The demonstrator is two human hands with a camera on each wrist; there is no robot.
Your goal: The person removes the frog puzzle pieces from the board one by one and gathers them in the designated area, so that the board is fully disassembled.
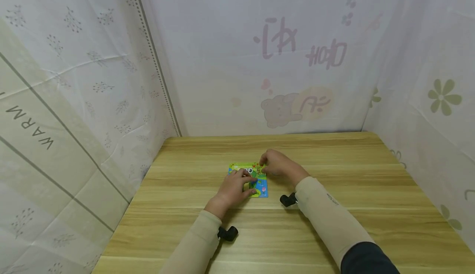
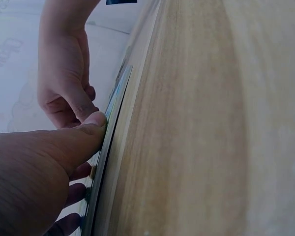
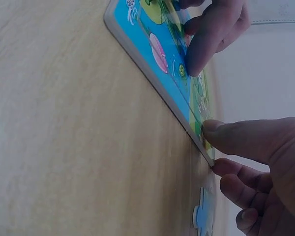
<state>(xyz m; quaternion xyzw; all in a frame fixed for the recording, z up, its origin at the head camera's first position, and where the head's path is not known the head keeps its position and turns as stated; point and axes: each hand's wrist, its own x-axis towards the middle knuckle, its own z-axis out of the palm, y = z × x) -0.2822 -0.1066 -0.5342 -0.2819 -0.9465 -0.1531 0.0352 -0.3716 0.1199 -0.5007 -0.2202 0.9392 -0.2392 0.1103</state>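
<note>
A colourful flat jigsaw board (image 1: pixel 264 192) with a big-eyed green cartoon figure lies on the wooden table. Over its left and middle part rests my left hand (image 1: pixel 231 188), fingers spread and fingertips touching the printed face. In the left wrist view, the left thumb (image 2: pixel 91 128) is at the board's near edge. My right hand (image 1: pixel 276 163) is at the far right corner. The right wrist view shows its thumb (image 3: pixel 219 132) on top of the board and a fingertip against the corner's edge, pinching there. Both hands cover part of the picture.
A blue jigsaw piece (image 3: pixel 202 214) with a rounded knob lies just past the board's corner in the right wrist view. The wooden table (image 1: pixel 178 224) meets printed curtains (image 1: pixel 222 59) at its back and sides. Small black devices (image 1: pixel 228 233) sit at both wrists.
</note>
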